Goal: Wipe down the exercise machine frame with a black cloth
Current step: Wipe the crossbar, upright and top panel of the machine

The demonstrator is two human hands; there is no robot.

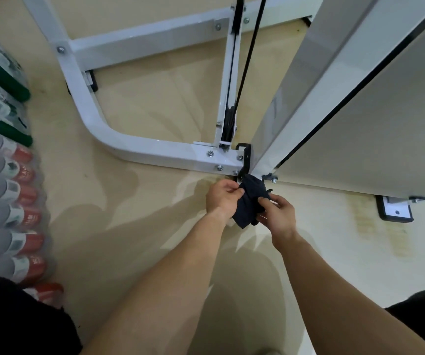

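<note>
At the corner of the frame (155, 152), left hand (220, 198) and right hand (280, 213), fingers tight around the black cloth (249, 199).

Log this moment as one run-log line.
left hand: grips cloth | right hand: pinches cloth | cloth: bunched between both hands, at base corner of frame | wiping contact: unclear

Both forearms (175, 272) bare from frame edge to wrist, left hand (222, 198) and right hand (280, 216) bare too. Black clothing (14, 319) shows at lower left, second black patch (422, 313) at lower right, plain dark fabric; garment type can't be told.
</note>
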